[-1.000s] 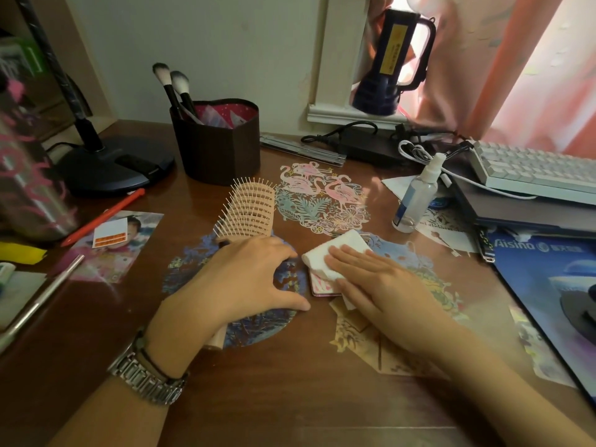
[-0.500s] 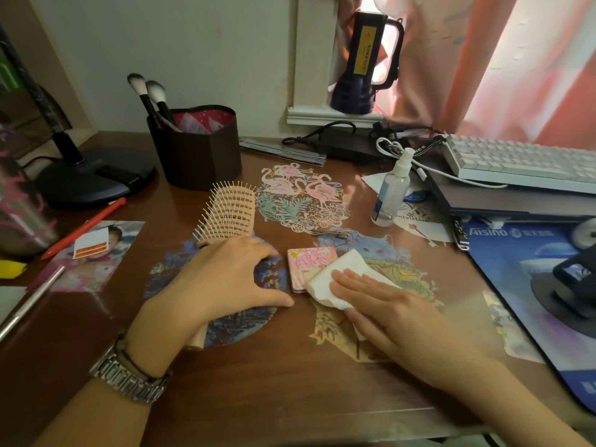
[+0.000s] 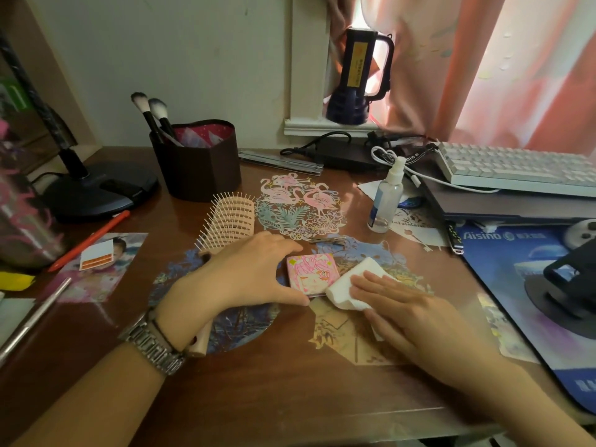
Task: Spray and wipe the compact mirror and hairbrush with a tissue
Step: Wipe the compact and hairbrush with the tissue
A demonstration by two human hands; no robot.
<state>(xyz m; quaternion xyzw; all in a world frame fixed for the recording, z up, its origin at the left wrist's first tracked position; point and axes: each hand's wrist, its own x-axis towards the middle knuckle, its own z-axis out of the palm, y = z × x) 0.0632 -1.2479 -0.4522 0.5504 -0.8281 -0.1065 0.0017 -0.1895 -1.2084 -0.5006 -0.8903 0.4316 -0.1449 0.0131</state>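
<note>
The compact mirror is taken as the reference point. It lies closed and flat on the wooden desk, its pink illustrated cover facing up.

The left hand is placed at the mirror's left edge. The hand is spread, with the thumb extended along the mirror's near left corner and the fingers arched past its far left corner. Nothing is gripped; whether the fingertips actually touch the mirror's far edge cannot be told from this angle. A metal wristwatch is worn on this wrist.

The right hand is laid flat, fingers extended and close together, on a folded white tissue. The tissue is pressed to the desk at the mirror's right edge and overlaps its near right corner.

The hairbrush lies to the mirror's far left, bristles up. Its handle runs beneath the left hand and emerges near the wrist.

The spray bottle stands upright to the mirror's far right, well apart from both hands. A flamingo paper cutout lies directly beyond the mirror, and a dark brush holder stands further beyond, to the left.
</note>
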